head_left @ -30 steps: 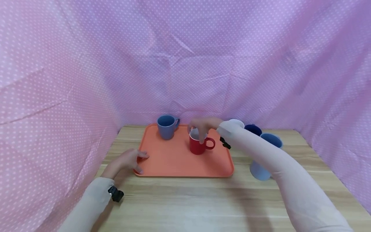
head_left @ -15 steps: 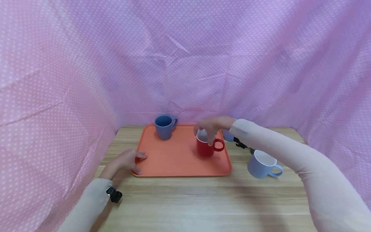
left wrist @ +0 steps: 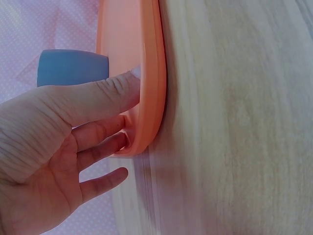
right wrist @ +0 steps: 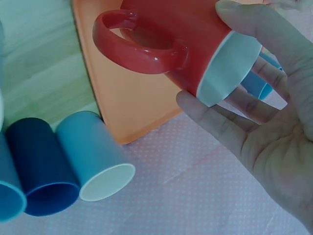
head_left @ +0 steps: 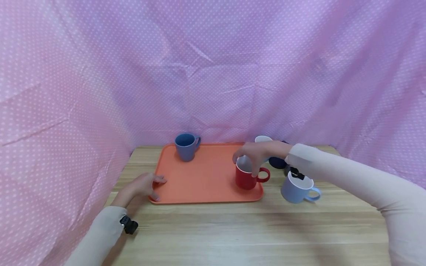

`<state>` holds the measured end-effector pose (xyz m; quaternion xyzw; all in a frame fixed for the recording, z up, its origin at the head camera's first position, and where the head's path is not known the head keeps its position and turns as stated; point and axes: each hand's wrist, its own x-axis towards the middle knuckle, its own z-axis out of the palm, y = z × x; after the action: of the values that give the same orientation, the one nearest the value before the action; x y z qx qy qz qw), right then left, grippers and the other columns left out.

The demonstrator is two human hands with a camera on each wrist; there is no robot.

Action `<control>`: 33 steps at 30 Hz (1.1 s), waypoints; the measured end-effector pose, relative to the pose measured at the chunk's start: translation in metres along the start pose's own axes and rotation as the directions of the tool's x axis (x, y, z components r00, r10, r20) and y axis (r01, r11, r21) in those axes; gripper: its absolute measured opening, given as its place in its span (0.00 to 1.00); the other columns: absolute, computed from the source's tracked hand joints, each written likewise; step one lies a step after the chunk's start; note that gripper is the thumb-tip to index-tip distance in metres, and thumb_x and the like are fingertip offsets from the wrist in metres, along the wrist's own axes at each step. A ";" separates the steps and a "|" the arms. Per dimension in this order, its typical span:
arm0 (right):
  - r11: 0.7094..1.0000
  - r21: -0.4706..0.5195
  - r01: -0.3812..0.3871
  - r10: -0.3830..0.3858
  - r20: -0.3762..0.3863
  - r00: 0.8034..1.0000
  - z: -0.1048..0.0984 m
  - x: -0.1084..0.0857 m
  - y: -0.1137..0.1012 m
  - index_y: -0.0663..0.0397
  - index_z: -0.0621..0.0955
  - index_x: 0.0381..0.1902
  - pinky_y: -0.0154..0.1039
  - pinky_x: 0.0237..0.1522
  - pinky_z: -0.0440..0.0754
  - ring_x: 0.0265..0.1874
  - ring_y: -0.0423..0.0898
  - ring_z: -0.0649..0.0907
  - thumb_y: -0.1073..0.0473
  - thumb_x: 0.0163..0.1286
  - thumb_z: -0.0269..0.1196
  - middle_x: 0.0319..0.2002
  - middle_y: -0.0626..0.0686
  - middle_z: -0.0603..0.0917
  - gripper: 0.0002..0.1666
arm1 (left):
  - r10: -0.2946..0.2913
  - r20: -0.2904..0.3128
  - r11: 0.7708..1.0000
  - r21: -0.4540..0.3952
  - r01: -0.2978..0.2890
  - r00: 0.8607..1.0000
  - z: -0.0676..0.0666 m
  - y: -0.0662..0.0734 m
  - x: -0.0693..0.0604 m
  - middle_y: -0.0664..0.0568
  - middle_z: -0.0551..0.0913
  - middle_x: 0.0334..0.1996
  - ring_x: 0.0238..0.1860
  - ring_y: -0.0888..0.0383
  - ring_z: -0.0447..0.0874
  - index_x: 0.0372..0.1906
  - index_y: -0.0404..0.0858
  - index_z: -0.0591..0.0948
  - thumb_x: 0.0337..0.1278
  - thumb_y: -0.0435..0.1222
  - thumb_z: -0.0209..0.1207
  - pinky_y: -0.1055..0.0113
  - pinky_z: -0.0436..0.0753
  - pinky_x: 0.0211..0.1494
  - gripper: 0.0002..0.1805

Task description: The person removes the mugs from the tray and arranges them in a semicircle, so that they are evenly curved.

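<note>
My right hand grips a red mug with a white inside by its rim from above, thumb and fingers on either side. The mug stands or hovers over the right end of the orange tray; I cannot tell if it touches. Its handle points right, outside the grip. My left hand rests at the tray's front left corner, its thumb against the front rim and some fingers touching the tray's inside. A grey-blue mug stands upright on the tray's back left.
Right of the tray, a light blue mug stands in front on the wooden table. Behind it are a navy mug and another light blue mug, partly hidden by my right arm. A pink dotted cloth hangs behind.
My right hand has carried the red mug rightward and a little nearer, from the tray's middle right to its right end. My left hand stays at the tray corner.
</note>
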<state>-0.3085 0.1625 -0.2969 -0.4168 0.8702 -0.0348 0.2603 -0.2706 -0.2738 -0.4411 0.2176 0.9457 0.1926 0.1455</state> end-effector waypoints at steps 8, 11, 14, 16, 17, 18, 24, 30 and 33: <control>1.000 0.020 -0.015 0.015 -0.033 0.999 0.013 -0.028 0.006 0.51 0.79 0.64 0.50 0.59 0.84 0.60 0.52 0.80 0.57 0.45 0.83 0.60 0.50 0.83 0.46 | 0.000 0.002 1.000 0.000 0.000 1.000 0.001 -0.001 0.001 0.33 0.80 0.63 0.69 0.33 0.72 0.56 0.35 0.86 0.31 0.36 0.83 0.41 0.71 0.72 0.36; 0.999 0.033 -0.031 0.033 -0.050 0.998 0.017 -0.036 0.010 0.47 0.79 0.64 0.50 0.56 0.86 0.62 0.52 0.79 0.56 0.45 0.84 0.60 0.48 0.83 0.46 | 0.010 0.000 1.000 0.008 -0.010 1.000 0.001 -0.002 0.000 0.33 0.80 0.63 0.69 0.32 0.72 0.56 0.34 0.87 0.30 0.36 0.83 0.40 0.72 0.71 0.36; 0.997 0.059 -0.040 0.043 -0.049 0.998 0.020 -0.046 0.012 0.48 0.80 0.64 0.51 0.57 0.86 0.62 0.52 0.79 0.56 0.45 0.84 0.61 0.49 0.83 0.46 | 0.012 -0.002 1.000 0.007 -0.012 1.000 0.000 -0.002 0.000 0.33 0.80 0.63 0.69 0.32 0.72 0.56 0.34 0.86 0.30 0.36 0.83 0.40 0.72 0.71 0.37; 0.997 0.077 -0.031 0.034 -0.045 0.998 0.023 -0.053 0.012 0.50 0.80 0.63 0.52 0.56 0.86 0.61 0.53 0.80 0.57 0.44 0.83 0.60 0.50 0.83 0.45 | 0.006 -0.005 1.000 0.001 -0.006 1.000 0.000 -0.002 0.000 0.33 0.79 0.64 0.70 0.32 0.71 0.56 0.34 0.86 0.31 0.35 0.83 0.40 0.71 0.72 0.37; 0.996 0.084 -0.027 0.031 -0.043 0.999 0.024 -0.056 0.011 0.51 0.80 0.62 0.53 0.56 0.86 0.60 0.54 0.80 0.58 0.44 0.83 0.60 0.51 0.83 0.44 | 0.006 -0.006 1.000 0.003 -0.006 1.000 -0.001 -0.002 0.000 0.32 0.79 0.64 0.70 0.32 0.71 0.56 0.34 0.86 0.31 0.35 0.83 0.40 0.71 0.72 0.37; 0.996 0.089 -0.023 0.026 -0.041 0.999 0.025 -0.058 0.011 0.51 0.80 0.61 0.54 0.57 0.85 0.60 0.54 0.80 0.58 0.44 0.83 0.60 0.51 0.83 0.43 | 0.010 -0.006 1.000 0.010 -0.010 1.000 -0.001 -0.002 0.000 0.32 0.79 0.63 0.70 0.31 0.71 0.56 0.34 0.86 0.31 0.35 0.83 0.39 0.71 0.71 0.37; 0.992 0.116 -0.048 0.052 -0.034 0.998 0.034 -0.073 0.013 0.46 0.81 0.61 0.55 0.57 0.84 0.58 0.53 0.80 0.56 0.46 0.83 0.57 0.47 0.83 0.41 | 0.001 -0.005 1.000 0.009 -0.001 1.000 -0.001 -0.001 -0.001 0.32 0.79 0.63 0.69 0.32 0.72 0.56 0.34 0.86 0.30 0.36 0.83 0.40 0.71 0.71 0.37; 0.985 0.149 -0.087 0.090 -0.014 0.996 0.043 -0.081 0.019 0.38 0.81 0.59 0.53 0.55 0.85 0.58 0.51 0.79 0.56 0.46 0.83 0.57 0.44 0.83 0.40 | 0.015 -0.007 1.000 0.016 -0.015 1.000 0.000 0.000 0.000 0.31 0.80 0.62 0.68 0.31 0.73 0.56 0.34 0.86 0.29 0.36 0.84 0.39 0.72 0.70 0.37; 0.984 0.153 -0.094 0.096 -0.003 0.995 0.049 -0.084 0.023 0.41 0.81 0.59 0.52 0.54 0.86 0.56 0.50 0.80 0.56 0.46 0.83 0.55 0.44 0.83 0.40 | 0.018 -0.004 1.000 0.017 -0.018 1.000 0.000 0.001 0.000 0.31 0.79 0.63 0.68 0.31 0.73 0.56 0.34 0.86 0.30 0.36 0.83 0.39 0.72 0.70 0.37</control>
<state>-0.2577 0.2472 -0.3097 -0.3536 0.8851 -0.0910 0.2885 -0.2702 -0.2731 -0.4404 0.2268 0.9456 0.1864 0.1402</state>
